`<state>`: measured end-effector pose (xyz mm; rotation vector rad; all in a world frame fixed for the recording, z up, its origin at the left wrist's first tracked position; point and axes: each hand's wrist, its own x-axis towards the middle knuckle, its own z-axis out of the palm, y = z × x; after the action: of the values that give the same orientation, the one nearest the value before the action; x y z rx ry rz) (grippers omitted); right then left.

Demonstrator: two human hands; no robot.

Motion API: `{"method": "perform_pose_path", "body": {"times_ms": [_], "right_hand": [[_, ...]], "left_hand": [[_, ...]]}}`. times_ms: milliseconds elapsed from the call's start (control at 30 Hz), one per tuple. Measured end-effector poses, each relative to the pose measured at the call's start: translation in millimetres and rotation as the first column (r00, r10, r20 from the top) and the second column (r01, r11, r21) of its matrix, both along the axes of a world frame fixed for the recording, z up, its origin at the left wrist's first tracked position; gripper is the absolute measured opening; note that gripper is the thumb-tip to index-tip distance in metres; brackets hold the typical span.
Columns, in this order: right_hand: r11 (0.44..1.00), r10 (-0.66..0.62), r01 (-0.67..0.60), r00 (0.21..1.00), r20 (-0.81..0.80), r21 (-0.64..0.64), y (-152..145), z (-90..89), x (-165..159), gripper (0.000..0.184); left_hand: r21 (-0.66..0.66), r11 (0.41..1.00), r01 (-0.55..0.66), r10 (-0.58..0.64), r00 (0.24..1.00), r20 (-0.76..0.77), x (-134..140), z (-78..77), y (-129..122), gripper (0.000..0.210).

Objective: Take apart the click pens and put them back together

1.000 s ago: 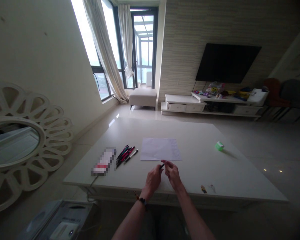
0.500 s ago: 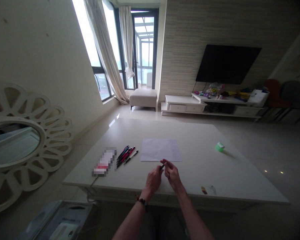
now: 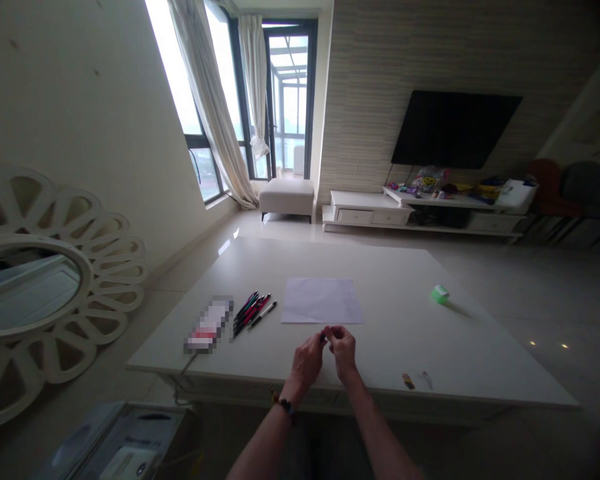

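Note:
My left hand (image 3: pixel 309 358) is closed around a slim black pen (image 3: pixel 323 338), which is mostly hidden by the fingers. The fingertips of my right hand (image 3: pixel 343 348) pinch together at the pen's upper end, touching the left hand. Both hands are over the near part of the white table, just below a sheet of white paper (image 3: pixel 321 301). To the left of the paper lies a bunch of several pens (image 3: pixel 251 311), black, red and teal, with one black-and-white pen (image 3: pixel 263 315) a little apart.
A blurred-out phone-like object (image 3: pixel 209 325) lies left of the pens, with a cable at the table's edge. A green-and-white small container (image 3: pixel 440 294) stands at the right. Two small flat items, one yellow-and-black (image 3: pixel 408 381), lie near the front edge of the table (image 3: pixel 390 273).
My right hand's fingers, stretched out over the pen before, have curled down into a pinch at its end. Less of the pen shows now. My left hand has stayed nearly in place.

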<state>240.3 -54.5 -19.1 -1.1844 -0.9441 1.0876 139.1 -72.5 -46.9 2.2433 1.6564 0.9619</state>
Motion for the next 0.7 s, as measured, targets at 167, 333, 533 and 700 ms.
{"method": "perform_pose_path", "body": {"times_ms": [167,333,533,700], "right_hand": [[0.995,-0.002,-0.016,0.984,0.179,0.1,-5,8.5,1,0.04],[0.972,-0.012,-0.074,0.933,0.361,0.223,-33,-4.6,16,0.039],[0.922,0.077,-0.232,0.895,0.439,0.311,-60,-16.6,18,0.039],[0.907,0.012,-0.171,0.924,0.382,0.385,-57,9.3,35,0.022]], "left_hand": [[-0.124,0.991,-0.052,0.075,0.979,0.187,-2,5.5,-1,0.027],[-0.199,0.967,-0.161,0.25,0.765,0.594,-2,22.1,1,0.044],[-0.371,0.905,0.206,0.281,0.366,0.887,29,49.3,-3,0.062],[-0.39,0.756,0.526,0.281,0.278,0.919,51,47.2,-14,0.077]]}}
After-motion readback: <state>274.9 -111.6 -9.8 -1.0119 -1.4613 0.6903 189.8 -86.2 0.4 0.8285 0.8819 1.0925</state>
